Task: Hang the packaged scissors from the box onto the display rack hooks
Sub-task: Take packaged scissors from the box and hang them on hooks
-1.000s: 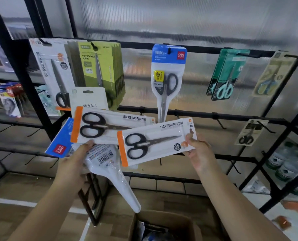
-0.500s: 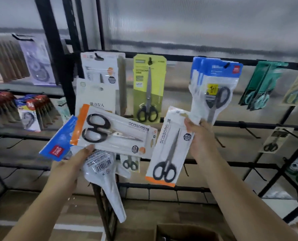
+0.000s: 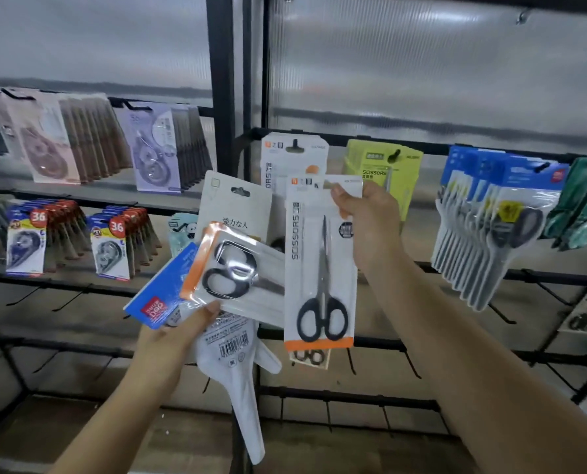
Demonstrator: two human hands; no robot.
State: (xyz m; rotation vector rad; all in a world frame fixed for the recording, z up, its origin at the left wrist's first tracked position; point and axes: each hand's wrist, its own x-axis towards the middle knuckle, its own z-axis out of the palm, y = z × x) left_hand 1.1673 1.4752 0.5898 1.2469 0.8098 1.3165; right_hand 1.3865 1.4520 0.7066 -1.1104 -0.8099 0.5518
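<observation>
My right hand (image 3: 364, 213) pinches the top of a white and orange scissors pack (image 3: 319, 268), which hangs upright with the black handles down. It is held just below and in front of the matching white packs (image 3: 285, 155) on a rack hook (image 3: 295, 145). My left hand (image 3: 182, 330) grips a fan of several packs: another orange-edged scissors pack (image 3: 237, 275), a blue-topped pack (image 3: 162, 289), a white card pack (image 3: 237, 203) and a white pouch (image 3: 241, 371) hanging down. The box is out of view.
Yellow-green scissors packs (image 3: 384, 162), blue-topped packs (image 3: 497, 213) and teal packs (image 3: 582, 203) hang on the black rack (image 3: 422, 148) to the right. A black upright post (image 3: 222, 80) divides the rack. Correction-tape packs (image 3: 155, 152) fill the left section. Bare hooks (image 3: 555, 295) stick out lower down.
My right hand has turned its scissors pack from sideways to upright and lifted it toward the hook with the white packs. The view has swung left and up; the box has left the frame.
</observation>
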